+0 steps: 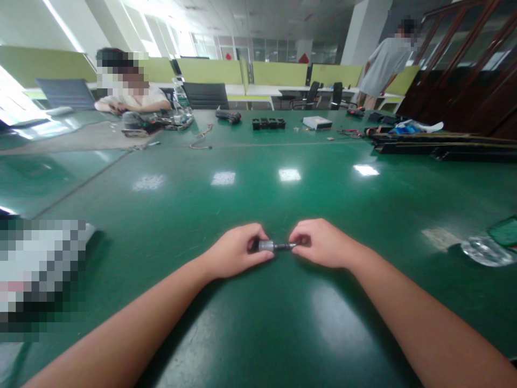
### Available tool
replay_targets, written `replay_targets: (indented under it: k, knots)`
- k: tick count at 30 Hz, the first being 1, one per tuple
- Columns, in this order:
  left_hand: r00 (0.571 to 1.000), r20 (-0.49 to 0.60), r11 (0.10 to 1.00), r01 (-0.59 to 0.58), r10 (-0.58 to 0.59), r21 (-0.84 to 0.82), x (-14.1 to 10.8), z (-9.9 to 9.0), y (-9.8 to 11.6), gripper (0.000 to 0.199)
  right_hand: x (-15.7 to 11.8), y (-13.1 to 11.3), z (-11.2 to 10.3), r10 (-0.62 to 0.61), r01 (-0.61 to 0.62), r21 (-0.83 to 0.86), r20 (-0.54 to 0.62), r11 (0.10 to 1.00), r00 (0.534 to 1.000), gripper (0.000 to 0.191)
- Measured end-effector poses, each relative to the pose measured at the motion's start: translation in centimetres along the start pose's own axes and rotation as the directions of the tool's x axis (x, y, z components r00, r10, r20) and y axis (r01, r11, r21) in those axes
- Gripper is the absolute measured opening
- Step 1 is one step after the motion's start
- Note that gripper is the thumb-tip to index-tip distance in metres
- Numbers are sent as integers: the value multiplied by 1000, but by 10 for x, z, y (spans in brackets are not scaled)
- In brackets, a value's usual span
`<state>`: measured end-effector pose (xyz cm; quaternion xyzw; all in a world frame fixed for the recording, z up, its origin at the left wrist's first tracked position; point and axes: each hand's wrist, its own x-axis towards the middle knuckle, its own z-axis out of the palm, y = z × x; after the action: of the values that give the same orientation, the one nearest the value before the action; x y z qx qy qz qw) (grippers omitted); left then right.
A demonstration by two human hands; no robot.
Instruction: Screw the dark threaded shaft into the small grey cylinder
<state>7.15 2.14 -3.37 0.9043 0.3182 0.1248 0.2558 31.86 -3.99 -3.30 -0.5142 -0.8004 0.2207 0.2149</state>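
Note:
A small tool with a grey, partly clear barrel (266,246) and a thin dark shaft (283,246) lies level between my hands, just above or on the green table (258,199). My left hand (246,249) is closed round the barrel, thumb and fingers on either side of it. At the shaft's right end, my right hand (313,241) pinches the tip between thumb and fingers. The part inside each grip is hidden.
A blurred-out box-like object (44,264) is at the left, a glass dish (487,250) at the right. Along the far side are black blocks (269,123), a silver box (317,123) and dark strips (444,146). One person sits far left; another stands back right.

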Motion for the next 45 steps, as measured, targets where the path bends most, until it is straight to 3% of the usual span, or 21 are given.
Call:
replay_targets:
  k: [45]
  knots:
    - [1000,4,1000,-7,7,23,-1,0,-2,31,-7,10,-17,155,-155,8,46,988,987,13]
